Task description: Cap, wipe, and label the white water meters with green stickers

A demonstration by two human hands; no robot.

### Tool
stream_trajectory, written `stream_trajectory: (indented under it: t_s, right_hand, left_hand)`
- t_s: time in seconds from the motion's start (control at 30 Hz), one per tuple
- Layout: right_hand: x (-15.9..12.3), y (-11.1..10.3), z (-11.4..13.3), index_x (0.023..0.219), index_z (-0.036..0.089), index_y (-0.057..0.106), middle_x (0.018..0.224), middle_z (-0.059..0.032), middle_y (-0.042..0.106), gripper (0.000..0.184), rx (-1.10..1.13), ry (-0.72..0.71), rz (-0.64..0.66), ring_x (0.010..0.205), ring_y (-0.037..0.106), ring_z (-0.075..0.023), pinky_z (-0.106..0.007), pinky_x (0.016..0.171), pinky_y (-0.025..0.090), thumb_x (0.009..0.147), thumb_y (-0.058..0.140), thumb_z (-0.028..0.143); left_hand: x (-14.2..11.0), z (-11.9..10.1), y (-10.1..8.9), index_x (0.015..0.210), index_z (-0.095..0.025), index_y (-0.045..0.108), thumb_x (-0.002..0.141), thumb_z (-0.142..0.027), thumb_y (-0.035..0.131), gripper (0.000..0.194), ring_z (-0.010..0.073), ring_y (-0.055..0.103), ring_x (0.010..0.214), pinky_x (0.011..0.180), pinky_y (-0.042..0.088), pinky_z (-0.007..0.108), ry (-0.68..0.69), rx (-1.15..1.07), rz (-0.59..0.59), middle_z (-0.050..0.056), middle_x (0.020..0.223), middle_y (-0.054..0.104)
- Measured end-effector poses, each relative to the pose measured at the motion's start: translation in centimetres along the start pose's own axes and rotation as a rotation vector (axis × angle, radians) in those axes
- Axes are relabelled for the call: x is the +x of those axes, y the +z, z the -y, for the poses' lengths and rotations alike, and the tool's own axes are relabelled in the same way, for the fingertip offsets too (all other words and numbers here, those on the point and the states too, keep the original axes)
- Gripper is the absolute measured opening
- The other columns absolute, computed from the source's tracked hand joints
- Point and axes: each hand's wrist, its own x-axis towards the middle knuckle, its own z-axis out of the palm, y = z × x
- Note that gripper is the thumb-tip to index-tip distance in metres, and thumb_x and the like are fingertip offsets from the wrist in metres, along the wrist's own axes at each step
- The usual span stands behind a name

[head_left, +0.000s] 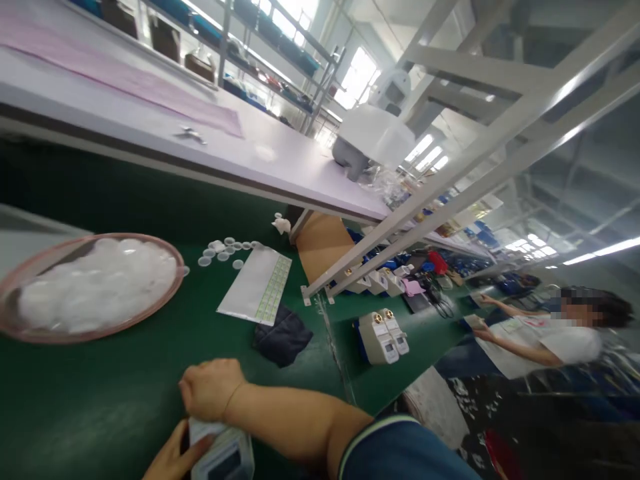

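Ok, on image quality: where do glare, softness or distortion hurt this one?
In the head view, the windows burn out to white; the head view also shows a faint sheen on the green table, white beams slanting and stretched toward the right edge, and print on the label sheet too soft to read; its bottom edge crops the held device.

One camera sits on the person's head. It looks forward and down over the green desk (120, 383). It leans, so the long white shelf (295, 167) slopes down from 10 o'clock toward the middle. The left hand (175, 457) and right hand (213, 389) are close, near 7 o'clock. The view is wide: a far window (357, 77) shows just past 12 o'clock, and a co-worker (545, 341) between 3 and 4.
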Motion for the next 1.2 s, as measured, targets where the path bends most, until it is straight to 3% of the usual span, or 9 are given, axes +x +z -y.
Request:
stream_trajectory:
  t_s: [0.13,0.27,0.37,0.5,0.7,0.87,1.0,1.07,1.2]
  right_hand:
    - [-0.7,-0.4,-0.8,0.086,0.021,0.065,0.084,-0.0045,0.072,0.021,0.392,0.119,-0.048,0.084,0.067,-0.0231,-0.038,0.078,0.050,0.081,0.053,0.038]
    - [0.4,0.3,-2.4,0.102,0.014,0.060,0.082,-0.0061,0.071,0.042,0.561,0.036,0.018,0.080,0.067,-0.0156,-0.027,0.071,0.049,0.093,0.022,0.029]
    - [0.6,0.8,-3.1,0.101,0.012,0.061,0.078,-0.0047,0.071,0.040,0.577,0.010,0.020,0.076,0.066,-0.0140,-0.025,0.073,0.048,0.092,0.025,0.029]
    - [-0.1,0.6,-2.6,0.095,0.021,0.064,0.073,-0.0014,0.068,0.030,0.461,0.029,-0.034,0.075,0.063,-0.0154,-0.027,0.076,0.043,0.090,0.035,0.030]
    - [-0.7,0.5,-1.1,0.105,0.027,0.062,0.081,-0.0045,0.068,0.030,0.232,0.057,-0.100,0.078,0.063,-0.0201,-0.030,0.074,0.039,0.091,0.036,0.033]
    - [0.4,1.2,-2.2,0.091,0.023,0.065,0.076,-0.0033,0.069,0.027,0.570,-0.032,-0.164,0.076,0.063,-0.0184,-0.029,0.075,0.042,0.087,0.046,0.041]
    - [1.0,1.6,-3.0,0.107,0.018,0.060,0.098,-0.0082,0.070,0.044,0.766,-0.024,-0.222,0.090,0.064,-0.0191,-0.030,0.076,0.047,0.087,0.038,0.051]
    - [0.2,2.0,-3.9,0.113,0.016,0.056,0.109,-0.0118,0.067,0.051,0.868,0.017,-0.288,0.099,0.063,-0.0206,-0.033,0.079,0.048,0.088,0.032,0.053]
    - [-4.2,4.1,-8.4,0.107,0.017,0.060,0.107,-0.0117,0.068,0.049,1.011,0.099,-0.348,0.101,0.062,-0.0227,-0.037,0.088,0.048,0.080,0.050,0.057]
  left_hand:
    - [-2.0,-2.2,0.9,0.097,-0.013,0.054,0.064,-0.064,0.066,0.062,0.0322,0.058,0.103,0.089,0.046,0.040,0.006,-0.091,0.034,0.012,0.101,0.065]
    - [-2.4,-3.0,0.9,0.096,-0.011,0.054,0.064,-0.052,0.072,0.055,0.0312,0.057,0.102,0.088,0.043,0.039,-0.013,-0.040,-0.030,0.014,0.105,0.063]
    - [-2.7,-2.9,1.6,0.097,-0.010,0.050,0.066,-0.045,0.072,0.051,0.0301,0.056,0.104,0.087,0.043,0.037,-0.034,-0.129,-0.090,0.016,0.108,0.060]
    - [-2.7,-2.0,2.7,0.103,-0.010,0.045,0.067,-0.040,0.073,0.054,0.0283,0.057,0.104,0.086,0.045,0.035,-0.023,-0.354,-0.119,0.017,0.112,0.059]
    - [-2.0,-0.8,3.2,0.098,-0.011,0.048,0.062,-0.042,0.079,0.057,0.0292,0.058,0.098,0.081,0.047,0.036,-0.018,-0.377,-0.138,0.015,0.106,0.060]
    - [-2.0,-1.3,3.9,0.096,-0.012,0.048,0.060,-0.041,0.080,0.056,0.0276,0.058,0.097,0.080,0.046,0.034,-0.027,-0.458,-0.173,0.014,0.104,0.061]
    - [-3.2,-1.2,1.6,0.099,-0.012,0.053,0.063,-0.041,0.077,0.052,0.0263,0.061,0.091,0.078,0.047,0.034,-0.054,-0.529,-0.085,0.013,0.100,0.064]
    - [-4.1,-0.8,-0.9,0.104,-0.012,0.057,0.065,-0.041,0.075,0.052,0.0263,0.063,0.091,0.080,0.048,0.035,-0.045,-0.613,-0.023,0.014,0.103,0.065]
    - [-5.7,-0.4,-7.5,0.098,-0.009,0.064,0.063,-0.041,0.077,0.049,0.0263,0.063,0.088,0.084,0.048,0.034,-0.122,-0.689,-0.037,0.015,0.100,0.068]
